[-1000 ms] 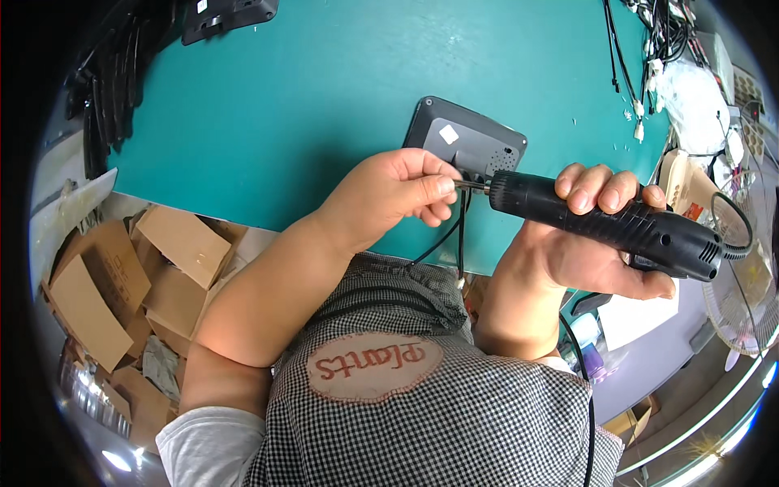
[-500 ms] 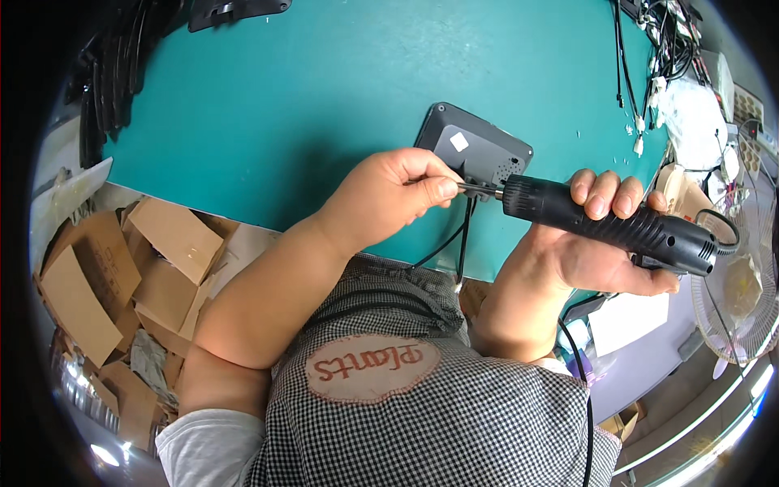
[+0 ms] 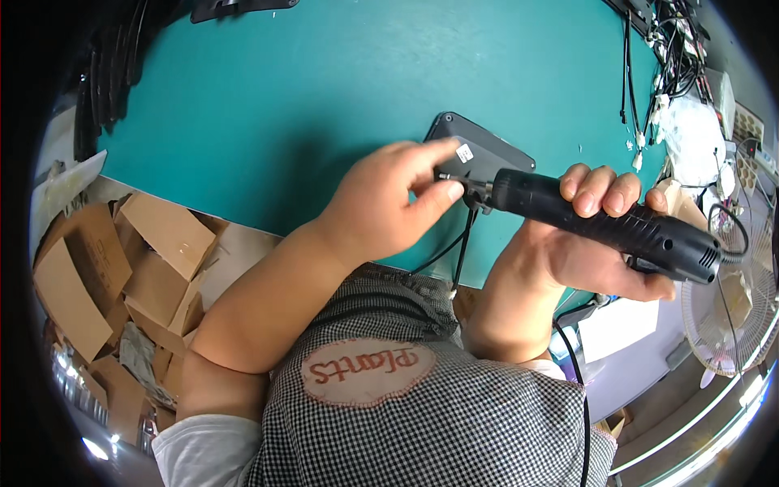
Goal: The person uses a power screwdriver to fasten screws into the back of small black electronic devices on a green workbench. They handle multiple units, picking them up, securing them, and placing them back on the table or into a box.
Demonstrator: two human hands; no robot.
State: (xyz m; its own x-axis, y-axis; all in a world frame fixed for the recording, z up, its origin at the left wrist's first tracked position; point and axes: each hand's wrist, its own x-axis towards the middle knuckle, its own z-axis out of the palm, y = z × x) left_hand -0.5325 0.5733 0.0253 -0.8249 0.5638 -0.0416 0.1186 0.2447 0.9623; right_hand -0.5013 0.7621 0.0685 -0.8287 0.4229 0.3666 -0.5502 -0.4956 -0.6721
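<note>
My right hand (image 3: 586,243) is wrapped round a black electric screwdriver (image 3: 600,213), held almost level with its bit pointing left. At the bit's tip sits a small dark piece, too small to name; it may be a screw. My left hand (image 3: 385,203) is beside the tip, thumb and forefinger spread apart, with no thing visible between them. Behind the bit, a dark grey flat device housing (image 3: 499,150) with a small white label lies on the green table, partly hidden by the tool and my left fingers. A black cable (image 3: 462,252) runs from it toward the table's near edge.
The green table (image 3: 349,65) carries another black housing (image 3: 235,8) at the far edge and a row of black parts (image 3: 105,89) at far left. Bundled cables (image 3: 641,97) and a plastic bag (image 3: 694,134) are at right. Cardboard boxes (image 3: 162,243) stand lower left; a fan (image 3: 734,316) stands right.
My left thumb and forefinger have parted from their pinch at the bit's tip. The screwdriver has shifted slightly left, and the view has moved a little.
</note>
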